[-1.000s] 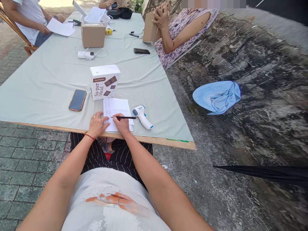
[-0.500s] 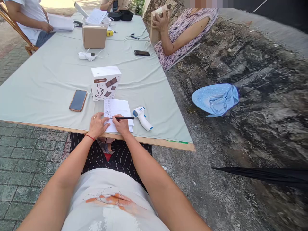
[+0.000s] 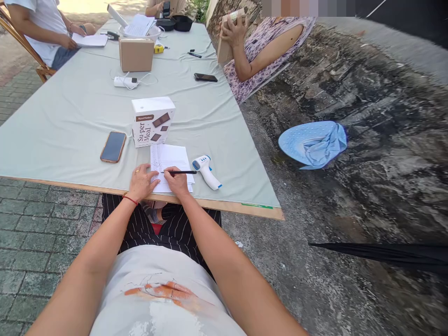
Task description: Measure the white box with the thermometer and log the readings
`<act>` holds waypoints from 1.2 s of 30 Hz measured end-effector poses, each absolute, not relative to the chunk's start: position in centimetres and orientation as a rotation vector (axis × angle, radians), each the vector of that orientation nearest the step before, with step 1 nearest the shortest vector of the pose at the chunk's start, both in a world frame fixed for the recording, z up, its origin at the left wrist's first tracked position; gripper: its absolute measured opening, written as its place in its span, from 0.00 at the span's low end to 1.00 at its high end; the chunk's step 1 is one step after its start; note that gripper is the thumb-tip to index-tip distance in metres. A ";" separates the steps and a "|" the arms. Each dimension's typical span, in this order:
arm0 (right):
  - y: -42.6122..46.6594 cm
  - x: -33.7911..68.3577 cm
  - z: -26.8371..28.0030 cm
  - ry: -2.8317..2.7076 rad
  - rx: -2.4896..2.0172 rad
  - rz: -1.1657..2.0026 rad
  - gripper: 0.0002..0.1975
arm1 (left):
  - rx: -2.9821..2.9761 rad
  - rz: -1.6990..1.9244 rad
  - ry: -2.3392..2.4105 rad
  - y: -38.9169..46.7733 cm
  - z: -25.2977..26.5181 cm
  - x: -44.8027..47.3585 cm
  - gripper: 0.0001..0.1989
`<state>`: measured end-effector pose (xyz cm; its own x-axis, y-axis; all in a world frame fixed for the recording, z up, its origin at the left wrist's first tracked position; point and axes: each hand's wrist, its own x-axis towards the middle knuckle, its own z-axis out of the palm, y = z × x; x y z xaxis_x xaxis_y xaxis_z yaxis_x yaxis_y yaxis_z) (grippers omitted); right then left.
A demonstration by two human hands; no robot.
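Observation:
My right hand (image 3: 177, 180) is closed around a black pen (image 3: 185, 172), its tip at the written-on left part of a paper sheet (image 3: 175, 156). Flat on the sheet's left edge and the cloth lies my left hand (image 3: 143, 182), fingers apart and holding nothing. Just behind the paper stands a white "Super Meal" box (image 3: 154, 122) with brown pictures. A white and blue infrared thermometer (image 3: 206, 172) rests right of the paper. To the left, a smartphone (image 3: 113, 147) in an orange-brown case lies face up.
Farther back on the cloth-covered table (image 3: 84, 102) are a cardboard box (image 3: 136, 55), a white power strip (image 3: 126, 82) and a dark phone (image 3: 206, 77). A person's hand (image 3: 235, 30) at right holds a box. A blue hat (image 3: 313, 144) lies on the rock ledge.
At the far left, a person's raised paper has come down flat and another hand shows. My own hands have barely moved, the pen still on the sheet.

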<state>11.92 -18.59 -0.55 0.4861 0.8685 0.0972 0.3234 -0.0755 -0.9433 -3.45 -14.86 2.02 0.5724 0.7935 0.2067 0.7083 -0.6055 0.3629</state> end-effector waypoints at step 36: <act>-18.4 12.1 -0.8 -1.036 -1.608 0.614 0.08 | 2.583 0.495 1.266 -14.9 1.9 -3.4 0.14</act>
